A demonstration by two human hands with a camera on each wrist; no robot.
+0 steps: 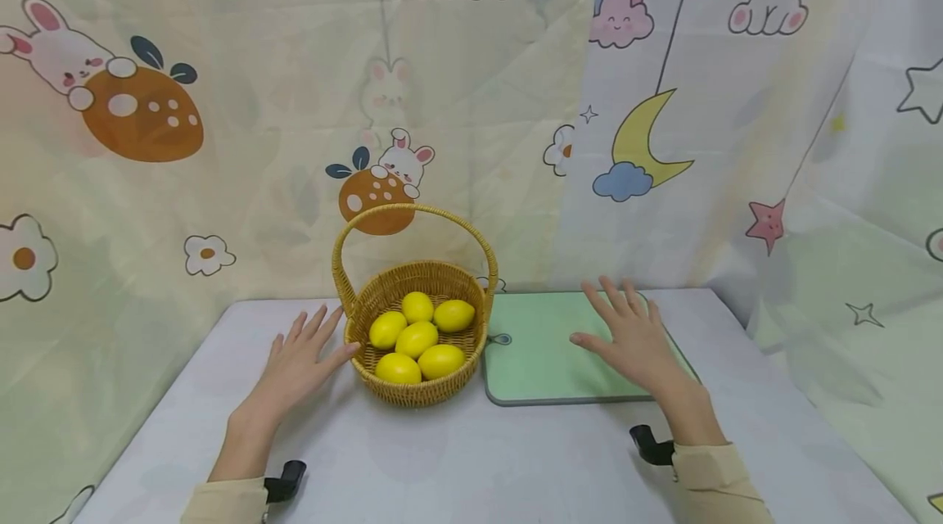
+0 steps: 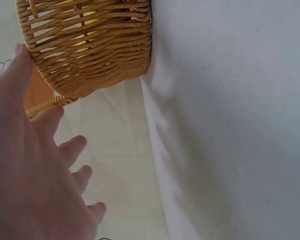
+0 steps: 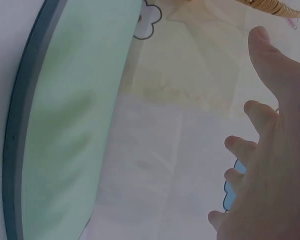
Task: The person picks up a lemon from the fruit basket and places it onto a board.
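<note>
A wicker basket (image 1: 416, 395) with a tall arched handle stands on the table and holds several yellow lemons (image 1: 417, 340). My left hand (image 1: 298, 364) is spread beside its left side, thumb tip right at the rim in the head view. In the left wrist view the basket's woven wall (image 2: 95, 50) fills the top, with the left hand (image 2: 35, 165) at its side. To the right lies a pale green cutting board (image 1: 545, 360) with a grey edge. Over the board's right part my right hand (image 1: 637, 344) hovers with fingers spread, its shadow falling on the green surface (image 3: 75, 120).
A white-covered table (image 1: 471, 467) carries the basket and board. Behind it hangs a printed curtain (image 1: 280, 98) with rabbits, flowers and the word Juice. Small black wrist cameras sit at the left cuff (image 1: 228, 499) and right cuff (image 1: 715, 475).
</note>
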